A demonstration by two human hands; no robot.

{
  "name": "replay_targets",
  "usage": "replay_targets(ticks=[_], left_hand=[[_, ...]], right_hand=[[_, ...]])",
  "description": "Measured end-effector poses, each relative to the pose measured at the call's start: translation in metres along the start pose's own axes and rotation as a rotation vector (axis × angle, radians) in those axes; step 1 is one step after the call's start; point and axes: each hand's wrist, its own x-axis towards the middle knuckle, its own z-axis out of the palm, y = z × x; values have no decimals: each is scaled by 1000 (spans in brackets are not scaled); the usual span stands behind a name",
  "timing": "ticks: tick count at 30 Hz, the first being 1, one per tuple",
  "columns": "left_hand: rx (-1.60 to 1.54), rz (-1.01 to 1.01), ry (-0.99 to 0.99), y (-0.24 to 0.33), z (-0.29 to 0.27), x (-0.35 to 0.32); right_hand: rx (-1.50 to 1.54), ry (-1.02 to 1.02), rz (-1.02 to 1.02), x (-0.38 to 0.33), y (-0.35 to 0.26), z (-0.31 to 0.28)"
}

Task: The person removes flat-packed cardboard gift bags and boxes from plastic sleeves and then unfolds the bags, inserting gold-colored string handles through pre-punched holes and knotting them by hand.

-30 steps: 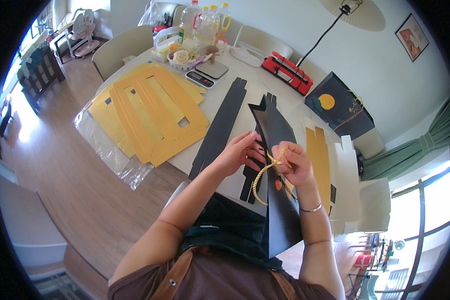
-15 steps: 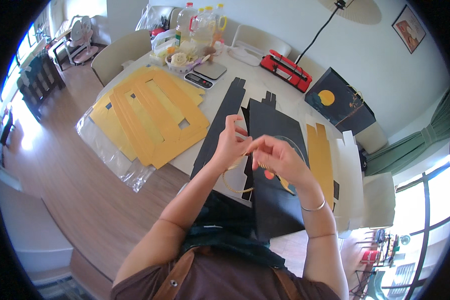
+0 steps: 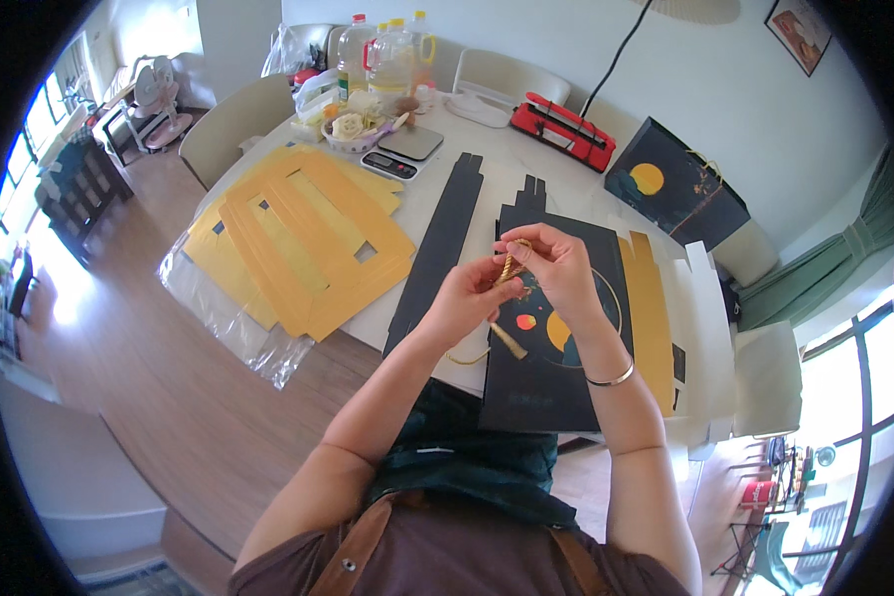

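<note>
at a pale table (image 3: 502, 149), fingers of the left hand (image 3: 474, 296) and right hand (image 3: 551, 260) pinched a gold cord (image 3: 508, 268) above the black panel (image 3: 531, 397), knotting seemingly under way, the next move likely needing an even pull.

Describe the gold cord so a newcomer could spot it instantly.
On the white table, find the black printed panel at the near edge. Over it, the left hand and right hand pinch the twisted gold cord. Unlike the flat yellow sheets and black strip, it is thin and rope-like, with a tassel-like end.
</note>
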Motion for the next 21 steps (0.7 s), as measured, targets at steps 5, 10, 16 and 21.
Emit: replay_targets(ticks=[5,10,16,21], left_hand=[[-27,-102,65,-10,-17,-2],[-2,100,240,-18,-28,10],[-668,83,344,-18,-28,17],[-379,126,428,-25,-41,23]], right_hand=[[-41,47,117,-10,12,-20],[-28,-45,235,-21,19,-25],[-102,-327,344,-20,28,-9],[-1012,-481,18,8,43,-6]])
